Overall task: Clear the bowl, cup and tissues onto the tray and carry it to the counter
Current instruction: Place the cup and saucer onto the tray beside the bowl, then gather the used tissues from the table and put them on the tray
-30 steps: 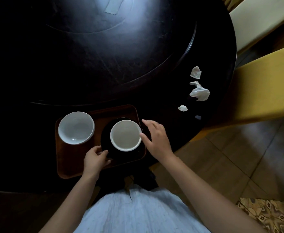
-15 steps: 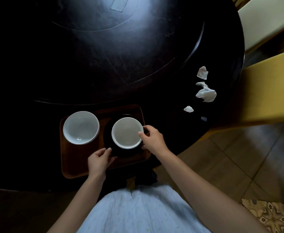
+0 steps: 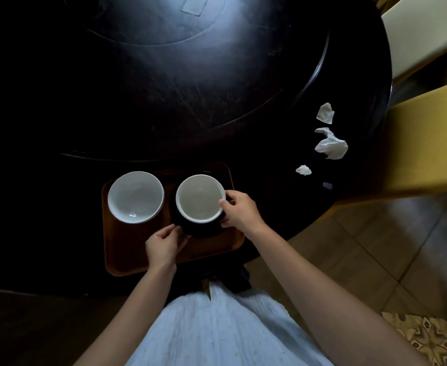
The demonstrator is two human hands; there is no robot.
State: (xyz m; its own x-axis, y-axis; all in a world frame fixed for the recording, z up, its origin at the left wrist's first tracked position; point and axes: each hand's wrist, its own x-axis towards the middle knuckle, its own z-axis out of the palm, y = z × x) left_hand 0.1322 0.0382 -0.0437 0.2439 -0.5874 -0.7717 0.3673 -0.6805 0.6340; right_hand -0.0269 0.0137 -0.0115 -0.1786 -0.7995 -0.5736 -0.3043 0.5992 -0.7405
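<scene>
We are observing a brown tray (image 3: pixel 127 249) sitting at the near edge of the dark round table (image 3: pixel 164 101). On it are standing a white bowl (image 3: pixel 135 197) at the left and a white cup (image 3: pixel 200 198) on a dark saucer (image 3: pixel 204 229) at the right. The right hand (image 3: pixel 239 211) is pinching the cup at its right rim; the left hand (image 3: pixel 164 245) is touching the saucer's near edge, though we cannot tell whether it is truly gripping. Three crumpled tissues (image 3: pixel 332 146) are lying on the table, well apart from the tray, to its right. We are judging the crockery stiff, smooth and breakable, so hands belong on rim and saucer edge. The tissues are looking light and soft; a loose pinch should suffice.
</scene>
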